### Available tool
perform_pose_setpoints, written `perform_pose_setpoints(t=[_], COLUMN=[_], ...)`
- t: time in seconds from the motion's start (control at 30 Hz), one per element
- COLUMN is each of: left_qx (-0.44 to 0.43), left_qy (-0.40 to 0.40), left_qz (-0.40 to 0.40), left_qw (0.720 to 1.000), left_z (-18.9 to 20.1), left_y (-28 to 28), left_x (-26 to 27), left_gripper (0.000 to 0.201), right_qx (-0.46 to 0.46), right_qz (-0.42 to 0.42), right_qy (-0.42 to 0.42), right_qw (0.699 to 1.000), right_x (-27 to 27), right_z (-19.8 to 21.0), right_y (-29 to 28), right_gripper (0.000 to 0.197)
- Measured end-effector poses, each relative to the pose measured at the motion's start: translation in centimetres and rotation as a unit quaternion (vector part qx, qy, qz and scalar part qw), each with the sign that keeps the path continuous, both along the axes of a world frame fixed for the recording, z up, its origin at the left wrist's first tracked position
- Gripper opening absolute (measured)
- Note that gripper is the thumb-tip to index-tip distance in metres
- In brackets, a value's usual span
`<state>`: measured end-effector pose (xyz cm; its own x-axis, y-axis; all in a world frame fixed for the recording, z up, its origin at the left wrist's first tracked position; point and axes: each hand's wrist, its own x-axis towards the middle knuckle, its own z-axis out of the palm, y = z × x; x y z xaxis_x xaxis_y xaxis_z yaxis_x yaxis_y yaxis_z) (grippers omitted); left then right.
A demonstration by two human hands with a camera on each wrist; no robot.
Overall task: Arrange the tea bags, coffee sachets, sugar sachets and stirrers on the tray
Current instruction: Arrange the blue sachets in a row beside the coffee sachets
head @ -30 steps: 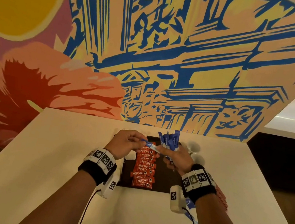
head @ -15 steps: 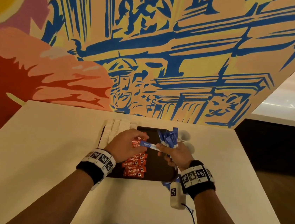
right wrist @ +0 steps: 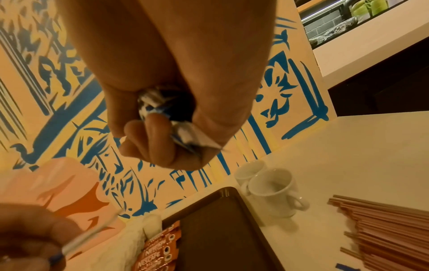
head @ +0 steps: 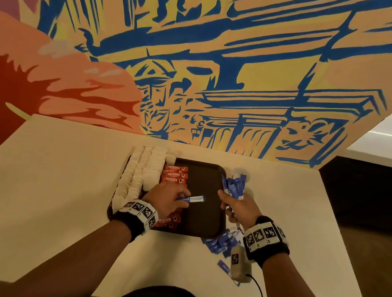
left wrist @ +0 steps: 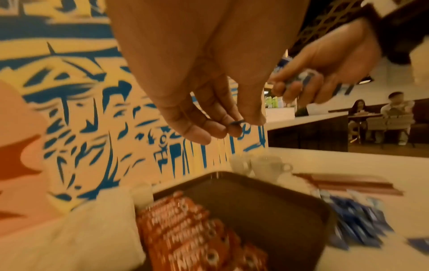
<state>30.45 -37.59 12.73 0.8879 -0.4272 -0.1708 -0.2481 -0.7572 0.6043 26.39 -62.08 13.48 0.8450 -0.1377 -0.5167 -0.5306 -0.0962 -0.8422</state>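
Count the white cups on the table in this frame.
2. The nearer cup stands just off the tray's far right corner; the second cup stands right behind it, against the wall. The head view hides both behind the right hand.

Both my forearms reach forward, each with a black band and checkered markers at the wrist. My left hand (head: 168,200) is palm down, thumb and fingers (left wrist: 197,135) pinched together on one thin packet (head: 190,198) that sticks out to the right. My right hand (head: 238,208) is a closed fist, knuckles up, fingers (right wrist: 157,139) curled round a bundle of packets (head: 233,186).
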Motion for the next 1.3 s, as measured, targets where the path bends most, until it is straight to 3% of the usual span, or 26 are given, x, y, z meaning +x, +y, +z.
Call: perform_pose_setpoints(t=[0.17,0.47,0.67,0.97,1.07,1.3], left_qx=[0.099,0.222,0.233,0.265,0.247,0.064], left_qy=[0.026,0.027,0.037,0.032,0.031,0.0], left_qz=[0.01,-0.041,-0.052,-0.082,-0.077,0.04], left_qw=[0.995,0.974,0.97,0.96,0.966,0.997], left_z=[-4.8,-11.5,-12.6,-12.4,-12.1,-6.9], left_y=[-1.8,-4.5,-4.4,-4.8,-4.7,-3.8], left_x=[-0.9,-2.4,-1.9,-1.6,-1.7,-0.4], left_gripper=[0.02,0.026,0.031,0.02,0.021,0.022], right_qx=[-0.006,-0.086,-0.089,-0.08,-0.087,-0.052], right_qz=[0.002,0.071,0.086,0.106,0.113,0.131], right_qy=[0.024,0.07,0.088,0.081,0.071,0.038], right_qw=[1.0,0.991,0.988,0.988,0.987,0.989], right_x=[0.4,0.4,0.6,0.9,0.9,1.2], right_z=[-1.4,-3.2,-3.7,-2.5,-2.4,-1.2], right_y=[-2.9,-4.7,-4.8,-3.8,-3.3,-1.7], right_gripper=[0.031,0.045,0.044,0.04,0.04,0.035])
